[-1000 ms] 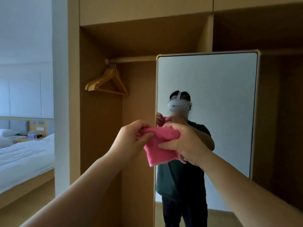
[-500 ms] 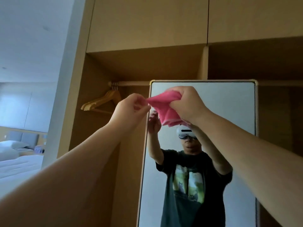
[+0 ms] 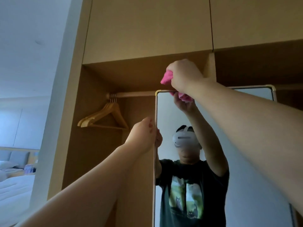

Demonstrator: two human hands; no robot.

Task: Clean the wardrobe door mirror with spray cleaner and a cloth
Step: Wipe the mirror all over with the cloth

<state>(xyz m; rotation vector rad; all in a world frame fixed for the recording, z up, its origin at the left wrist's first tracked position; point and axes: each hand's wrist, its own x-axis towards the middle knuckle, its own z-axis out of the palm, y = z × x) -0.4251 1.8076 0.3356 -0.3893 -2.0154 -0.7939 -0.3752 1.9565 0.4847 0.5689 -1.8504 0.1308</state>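
Wiping step, at its start: the right hand (image 3: 183, 76), fingers closed around the bunched pink cloth (image 3: 166, 78), presses it at the top edge of the mirror (image 3: 170, 122). The left hand (image 3: 144, 135), arm extended, grips the mirror's left edge to steady it. Next, probably, strokes downward across the glass. No spray bottle is visible.
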